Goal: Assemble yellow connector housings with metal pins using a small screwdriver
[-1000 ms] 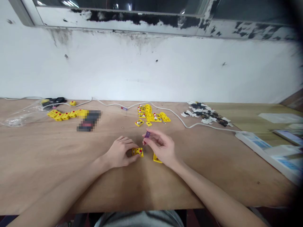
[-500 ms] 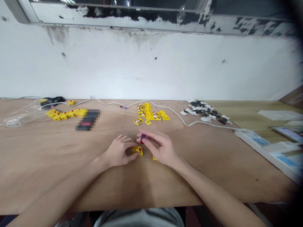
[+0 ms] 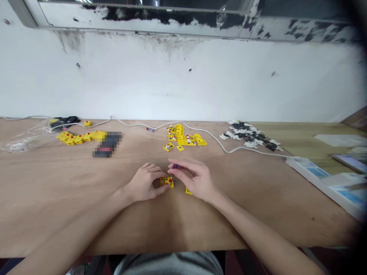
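Grip, left: yellow case point(image 3: 169, 180) is being pinched on the table point(image 3: 137, 229) by the left hand point(image 3: 146, 183).
Grip, right: purple handle point(image 3: 175, 166) is being clasped above the case by the right hand point(image 3: 196, 177).
Yellow shell point(image 3: 188, 190): is being partly covered by that hand.
Progress: closed cases point(image 3: 78, 139), seemingly finished, are lying far left; open cases point(image 3: 180, 136), seemingly unfinished, are lying beyond.

The left hand point(image 3: 145, 182) and right hand point(image 3: 197, 178) are bare, with slender fingers and narrow wrists. Each continues into a bare forearm, the left forearm point(image 3: 86, 224) and the right forearm point(image 3: 255, 236), widening away from the wrist. The trunk is covered by a grey fabric garment point(image 3: 169, 265), rounded in outline, its surface shaded from pale to darker grey. Black material point(image 3: 112, 262) flanks the garment; whether it is clothing cannot be told.
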`<state>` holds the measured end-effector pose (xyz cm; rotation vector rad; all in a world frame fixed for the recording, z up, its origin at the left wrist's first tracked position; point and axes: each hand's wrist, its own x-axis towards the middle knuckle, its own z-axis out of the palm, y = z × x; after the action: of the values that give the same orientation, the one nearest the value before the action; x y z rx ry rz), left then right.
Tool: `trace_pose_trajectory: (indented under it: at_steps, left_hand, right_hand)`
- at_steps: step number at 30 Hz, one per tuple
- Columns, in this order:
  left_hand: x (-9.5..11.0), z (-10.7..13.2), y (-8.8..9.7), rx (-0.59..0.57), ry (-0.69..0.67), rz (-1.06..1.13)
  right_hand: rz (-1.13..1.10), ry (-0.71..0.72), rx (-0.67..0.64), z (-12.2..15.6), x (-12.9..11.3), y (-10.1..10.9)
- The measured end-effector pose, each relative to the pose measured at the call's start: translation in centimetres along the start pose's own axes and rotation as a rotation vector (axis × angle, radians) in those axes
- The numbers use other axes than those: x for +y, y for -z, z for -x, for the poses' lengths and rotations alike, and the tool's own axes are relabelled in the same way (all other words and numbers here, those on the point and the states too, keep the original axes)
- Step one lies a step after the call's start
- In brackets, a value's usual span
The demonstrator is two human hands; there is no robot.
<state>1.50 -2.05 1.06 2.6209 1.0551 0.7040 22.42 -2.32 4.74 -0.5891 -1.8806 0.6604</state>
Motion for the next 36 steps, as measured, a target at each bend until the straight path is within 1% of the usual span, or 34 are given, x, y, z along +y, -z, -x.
trace_pose_trajectory:
  at_steps: [2,3,5,9,12,15,16,19,20,23,24,26,27,30,33,34,36]
  left_hand:
    - [0.0,0.0,0.0,0.000,0.001,0.005]
    - [0.0,0.0,0.1,0.000,0.001,0.010]
    - [0.1,0.0,0.1,0.003,0.008,0.017]
    - [0.1,0.0,0.1,-0.002,0.011,0.026]
    - [0.1,0.0,0.1,0.000,0.007,0.023]
    - [0.1,0.0,0.1,-0.002,0.004,0.026]
    - [0.1,0.0,0.1,-0.004,0.003,0.029]
    - [0.2,-0.1,0.2,-0.003,0.010,0.028]
    - [0.2,-0.1,0.2,-0.002,0.012,0.028]
    - [0.3,-0.1,0.2,-0.004,0.015,0.035]
    - [0.3,-0.1,0.2,-0.004,0.016,0.036]
    - [0.2,-0.1,0.2,-0.002,0.021,0.034]
    - [0.2,0.0,0.1,0.000,0.024,0.033]
    - [0.2,0.0,0.1,-0.007,0.023,0.038]
    - [0.2,0.0,0.2,-0.014,0.023,0.035]
    - [0.2,0.0,0.2,-0.016,0.023,0.036]
    - [0.2,-0.1,0.2,-0.017,0.023,0.041]
  right_hand:
    - [0.046,0.019,0.032,-0.1,0.0,0.1]
    - [0.054,0.013,0.022,-0.1,0.0,0.2]
    - [0.024,-0.012,-0.031,-0.2,0.0,0.4]
    - [0.046,-0.033,-0.044,-0.2,-0.2,0.8]
    - [-0.036,-0.064,-0.128,-0.3,-0.3,1.0]
    - [-0.020,-0.037,-0.048,-0.4,-0.4,1.1]
    - [-0.009,-0.057,-0.033,-0.5,-0.4,1.1]
    - [-0.103,-0.152,-0.118,-0.5,-0.2,1.2]
    - [-0.112,-0.162,-0.113,-0.5,-0.1,1.3]
    - [-0.027,-0.150,-0.037,-0.5,0.2,1.4]
    - [-0.036,-0.152,-0.051,-0.4,0.2,1.5]
    - [-0.115,-0.166,-0.132,-0.4,0.3,1.6]
    - [-0.132,-0.166,-0.144,-0.4,0.2,1.7]
    - [-0.057,-0.155,-0.130,-0.4,-0.1,1.8]
    - [-0.106,-0.146,-0.207,-0.5,-0.5,1.8]
    - [-0.106,-0.136,-0.204,-0.6,-0.6,1.8]
    - [-0.033,-0.106,-0.161,-0.6,-0.8,1.7]
